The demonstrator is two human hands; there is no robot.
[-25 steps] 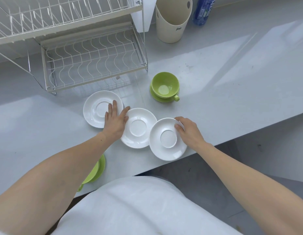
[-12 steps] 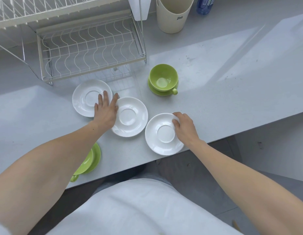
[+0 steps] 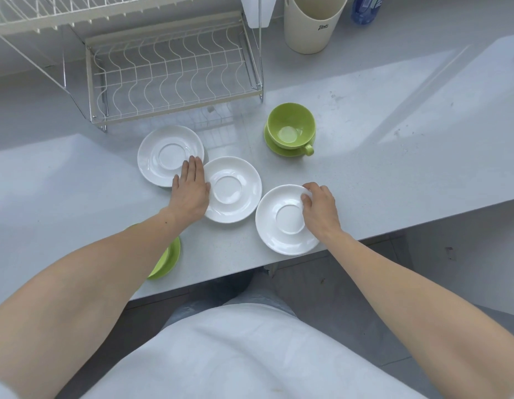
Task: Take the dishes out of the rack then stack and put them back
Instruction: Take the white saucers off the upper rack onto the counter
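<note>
Three white saucers lie on the grey counter in front of the wire dish rack (image 3: 175, 73). My left hand (image 3: 191, 191) rests flat across the gap between the left saucer (image 3: 160, 156) and the middle saucer (image 3: 235, 191), touching both rims. My right hand (image 3: 319, 208) pinches the far right rim of the right saucer (image 3: 281, 226), which sits at the counter's front edge. A green cup on a green saucer (image 3: 291, 131) stands behind the right hand. Another green saucer (image 3: 168, 260) shows partly under my left forearm.
The rack's lower shelf holds nothing; its upper tier (image 3: 77, 10) runs off the top. A cream container (image 3: 313, 23) and a blue bottle (image 3: 365, 8) stand at the back right. The counter's front edge (image 3: 394, 228) runs just beside the right saucer.
My right hand has curled its fingers over the right saucer's rim and taken hold. The left hand stays between the left and middle saucers. The view has tilted down slightly.
</note>
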